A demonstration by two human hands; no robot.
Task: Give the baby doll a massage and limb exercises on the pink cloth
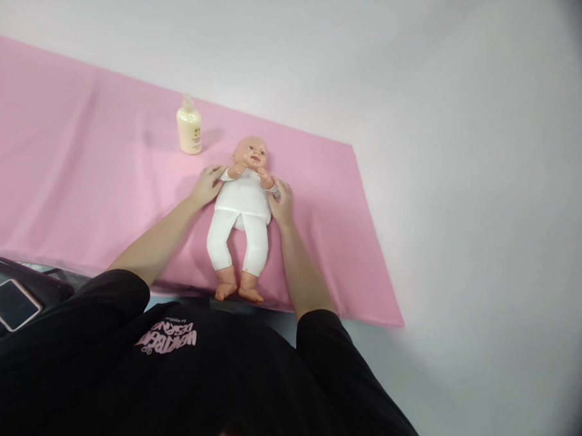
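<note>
On the pink cloth (81, 170) spread over the pale worktop (466, 187) lies a baby doll (243, 203), face up, head away from the person and feet near the cloth's near edge. It wears a white top and white leggings; its bare arms are bent up toward its chin.

Readable writing is scarce. The person's black shirt (168, 380) carries a pink printed logo, seen upside down from this view; the letters are too warped to read with confidence. A cream pump bottle (189, 129) stands upright on the cloth, just left of the doll's head and apart from it; its front has a small mark that is too small to read.

Both forearms reach forward from short black sleeves. The left hand (206, 185) rests at the doll's shoulder on the left of the picture, fingers curled loosely against the white sleeve. The right hand (282, 201) presses the other side of the doll's chest, fingers bent around the sleeve and upper arm. Both hands thus grip the doll lightly from either side.

At the lower left edge, a phone (11, 304) lies screen-up on a dark bag (47, 284).
</note>
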